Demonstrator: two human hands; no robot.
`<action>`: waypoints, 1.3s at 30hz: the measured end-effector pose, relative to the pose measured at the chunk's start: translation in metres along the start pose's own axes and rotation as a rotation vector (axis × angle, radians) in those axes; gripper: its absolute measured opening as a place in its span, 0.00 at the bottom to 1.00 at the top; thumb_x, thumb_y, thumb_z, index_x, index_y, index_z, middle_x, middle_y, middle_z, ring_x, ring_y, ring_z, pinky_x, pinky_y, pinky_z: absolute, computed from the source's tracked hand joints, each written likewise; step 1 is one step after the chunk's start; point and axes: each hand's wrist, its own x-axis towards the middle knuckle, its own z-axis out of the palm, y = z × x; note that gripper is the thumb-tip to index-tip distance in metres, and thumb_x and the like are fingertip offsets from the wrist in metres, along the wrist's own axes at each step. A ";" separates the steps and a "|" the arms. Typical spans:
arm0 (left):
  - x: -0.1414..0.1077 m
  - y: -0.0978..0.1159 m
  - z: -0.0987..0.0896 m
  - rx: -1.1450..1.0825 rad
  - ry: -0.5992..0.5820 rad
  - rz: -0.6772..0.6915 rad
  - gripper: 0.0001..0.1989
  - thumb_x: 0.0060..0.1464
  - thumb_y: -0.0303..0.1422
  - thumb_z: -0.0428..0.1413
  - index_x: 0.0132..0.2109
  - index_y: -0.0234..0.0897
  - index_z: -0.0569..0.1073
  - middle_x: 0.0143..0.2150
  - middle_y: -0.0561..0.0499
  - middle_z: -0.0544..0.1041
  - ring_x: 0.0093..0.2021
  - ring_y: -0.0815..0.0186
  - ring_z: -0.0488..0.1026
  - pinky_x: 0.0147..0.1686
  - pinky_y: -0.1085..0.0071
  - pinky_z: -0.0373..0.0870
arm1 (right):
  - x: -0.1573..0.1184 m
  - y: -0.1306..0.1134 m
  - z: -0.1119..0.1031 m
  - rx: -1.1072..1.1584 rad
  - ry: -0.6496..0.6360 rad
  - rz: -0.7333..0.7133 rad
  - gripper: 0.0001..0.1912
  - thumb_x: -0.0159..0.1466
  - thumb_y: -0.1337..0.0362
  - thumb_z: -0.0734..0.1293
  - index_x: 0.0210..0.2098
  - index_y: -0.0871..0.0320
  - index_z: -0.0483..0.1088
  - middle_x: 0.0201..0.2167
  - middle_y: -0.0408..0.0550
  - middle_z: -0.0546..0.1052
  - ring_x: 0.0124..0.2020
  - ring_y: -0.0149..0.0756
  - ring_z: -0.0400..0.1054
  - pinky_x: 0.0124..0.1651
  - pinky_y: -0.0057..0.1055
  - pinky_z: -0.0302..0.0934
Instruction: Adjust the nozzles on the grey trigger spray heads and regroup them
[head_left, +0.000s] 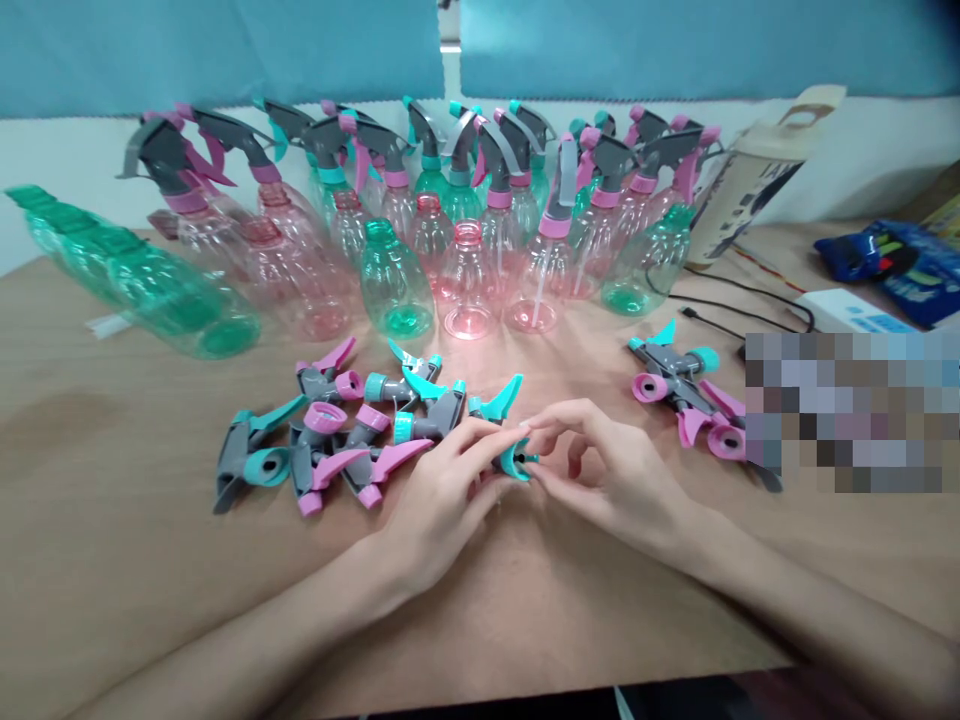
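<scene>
Head camera: I see a big brown table (pixel 540 625) under the left hand (pixel 442 490) and the right hand (pixel 630 480). Past both hands stands a crowd of pink and green bottles (pixel 469 285), many with spray tops on. A tall pale flask (pixel 750 185) is far past the right hand. Loose spray tops (pixel 326 420) lie left of the left hand, and some lie right of the right hand. Between the hands, both pinch a small blue-green part (pixel 514 460); fingers hide some of it.
</scene>
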 end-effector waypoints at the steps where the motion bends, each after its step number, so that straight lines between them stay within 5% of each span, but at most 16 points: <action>1: 0.000 0.000 0.000 -0.003 -0.005 -0.008 0.22 0.56 0.20 0.54 0.55 0.46 0.66 0.47 0.52 0.69 0.40 0.68 0.72 0.40 0.70 0.73 | 0.000 -0.002 0.001 -0.007 0.020 -0.012 0.16 0.58 0.73 0.67 0.43 0.53 0.63 0.32 0.39 0.73 0.22 0.24 0.65 0.24 0.23 0.61; 9: -0.001 0.004 -0.001 -0.051 -0.028 -0.011 0.24 0.59 0.23 0.52 0.59 0.47 0.62 0.51 0.51 0.69 0.41 0.68 0.73 0.42 0.70 0.74 | 0.000 -0.016 0.008 0.094 0.199 -0.034 0.22 0.59 0.74 0.67 0.51 0.55 0.61 0.32 0.41 0.77 0.32 0.30 0.74 0.31 0.26 0.67; 16: -0.001 0.008 -0.001 -0.031 0.000 -0.016 0.22 0.59 0.26 0.54 0.59 0.44 0.63 0.47 0.51 0.73 0.39 0.67 0.73 0.41 0.69 0.74 | 0.003 -0.011 -0.008 0.315 0.270 0.043 0.14 0.61 0.69 0.67 0.45 0.54 0.61 0.26 0.38 0.73 0.29 0.31 0.72 0.32 0.30 0.68; 25: -0.001 0.005 0.001 -0.005 0.064 0.042 0.18 0.58 0.27 0.55 0.56 0.41 0.66 0.41 0.52 0.72 0.34 0.70 0.72 0.35 0.73 0.73 | 0.000 -0.007 0.000 0.152 0.049 -0.127 0.19 0.59 0.70 0.67 0.49 0.55 0.63 0.35 0.44 0.75 0.28 0.30 0.71 0.28 0.28 0.68; 29: 0.001 0.011 -0.003 0.023 0.113 0.064 0.18 0.57 0.28 0.56 0.54 0.40 0.67 0.40 0.52 0.72 0.32 0.72 0.71 0.31 0.76 0.72 | 0.000 -0.007 -0.002 0.154 0.093 -0.194 0.23 0.59 0.72 0.67 0.53 0.54 0.61 0.38 0.46 0.76 0.34 0.32 0.73 0.30 0.30 0.70; 34: 0.002 0.020 -0.028 0.240 0.248 0.137 0.19 0.56 0.28 0.57 0.55 0.39 0.67 0.44 0.50 0.72 0.31 0.73 0.70 0.30 0.77 0.70 | -0.005 -0.011 -0.002 0.190 0.229 -0.254 0.30 0.58 0.75 0.67 0.57 0.52 0.58 0.44 0.48 0.74 0.45 0.38 0.72 0.32 0.31 0.71; 39: -0.004 0.011 -0.084 0.595 0.374 0.146 0.20 0.55 0.34 0.58 0.55 0.44 0.69 0.40 0.51 0.72 0.35 0.67 0.69 0.32 0.71 0.70 | -0.004 -0.008 0.002 0.145 0.216 -0.194 0.27 0.59 0.74 0.66 0.56 0.53 0.59 0.44 0.50 0.73 0.45 0.39 0.72 0.33 0.33 0.72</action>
